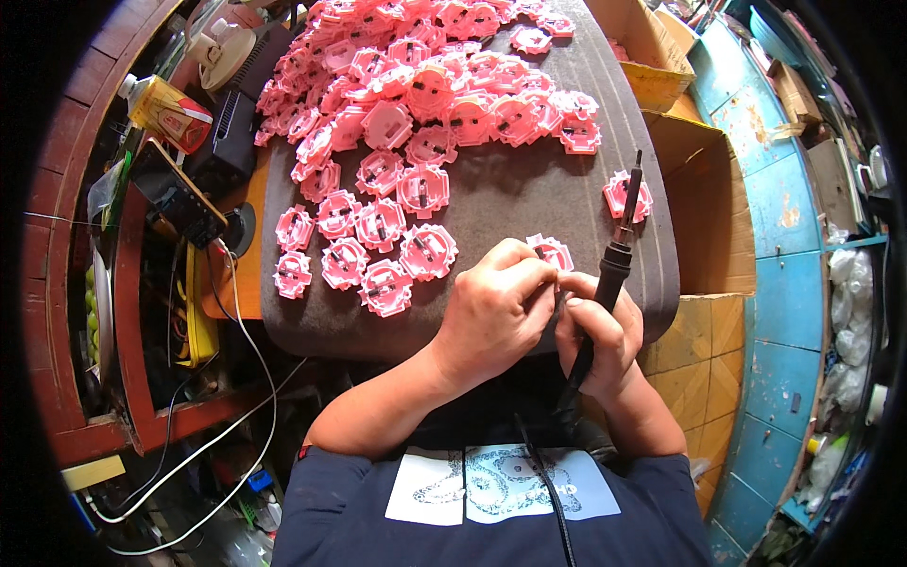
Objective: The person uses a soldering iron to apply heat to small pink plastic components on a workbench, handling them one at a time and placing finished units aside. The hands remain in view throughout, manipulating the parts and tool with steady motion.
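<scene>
My left hand (501,312) is pinched near the front edge of the dark work surface (302,326), its fingertips meeting those of my right hand over something too small to make out. My right hand (600,345) grips an upright soldering iron (614,276), its metal tip pointing up and its black cord hanging toward my shirt. A pink plastic part (550,251) lies just behind my fingers, partly hidden. Another pink part (619,192) sits at the right, beside the iron's tip. A big heap of pink parts (387,123) covers the back, with several more (383,227) spread at the left.
Left stand a phone (176,194), a bottle (175,121), a black device (227,137) and loose cables (269,392). Cardboard boxes (699,208) stand right of the surface, beside blue panels (784,340) and a shelf with plastic bags (841,350).
</scene>
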{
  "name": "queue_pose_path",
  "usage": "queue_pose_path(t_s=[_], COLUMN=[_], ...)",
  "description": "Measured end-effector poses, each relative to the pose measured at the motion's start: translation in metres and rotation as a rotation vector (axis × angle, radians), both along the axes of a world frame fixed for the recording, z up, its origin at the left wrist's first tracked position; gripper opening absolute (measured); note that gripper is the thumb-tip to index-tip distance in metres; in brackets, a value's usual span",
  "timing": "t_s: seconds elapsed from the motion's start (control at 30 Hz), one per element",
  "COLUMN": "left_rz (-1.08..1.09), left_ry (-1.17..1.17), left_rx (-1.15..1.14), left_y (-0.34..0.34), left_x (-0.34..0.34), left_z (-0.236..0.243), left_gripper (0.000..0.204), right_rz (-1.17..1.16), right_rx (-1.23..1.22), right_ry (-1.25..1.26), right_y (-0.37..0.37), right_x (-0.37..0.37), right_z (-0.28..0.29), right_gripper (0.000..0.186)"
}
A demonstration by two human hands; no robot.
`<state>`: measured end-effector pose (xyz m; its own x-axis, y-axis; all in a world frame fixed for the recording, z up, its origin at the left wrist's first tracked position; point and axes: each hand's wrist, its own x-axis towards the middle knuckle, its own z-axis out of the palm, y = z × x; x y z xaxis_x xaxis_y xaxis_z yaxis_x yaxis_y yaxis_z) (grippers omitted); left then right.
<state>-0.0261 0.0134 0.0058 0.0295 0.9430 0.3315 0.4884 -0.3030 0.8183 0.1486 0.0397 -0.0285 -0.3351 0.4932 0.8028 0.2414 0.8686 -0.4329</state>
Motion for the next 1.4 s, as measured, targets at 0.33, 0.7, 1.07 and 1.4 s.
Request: queue_pose_path(t_s=[0.33, 0.7, 1.07, 1.4], left_rz=[0.027, -0.012, -0.008, -0.012], left_ry=[-0.035, 0.067, 0.055, 0.090], left_rx=[0.018, 0.021, 0.026, 0.044], left_y=[0.001, 0.002, 0.003, 0.004], left_x=[0.001, -0.002, 0.000, -0.001], left_z=[-0.002, 0.002, 0.002, 0.001], left_gripper=[0.016, 0.013, 0.012, 0.012], right_rz=[-0.020, 0.052, -0.029, -0.017], right_rx=[-0.053, -0.173, -0.141, -0.140], right_ry=[0.001, 0.087, 0.045, 0.005], right_y=[0.002, -0.013, -0.032, -0.038], right_x=[-0.005, 0.025, 0.057, 0.052], right_z=[0.000, 0.007, 0.039, 0.043], right_gripper=[0.055, 0.037, 0.028, 0.018])
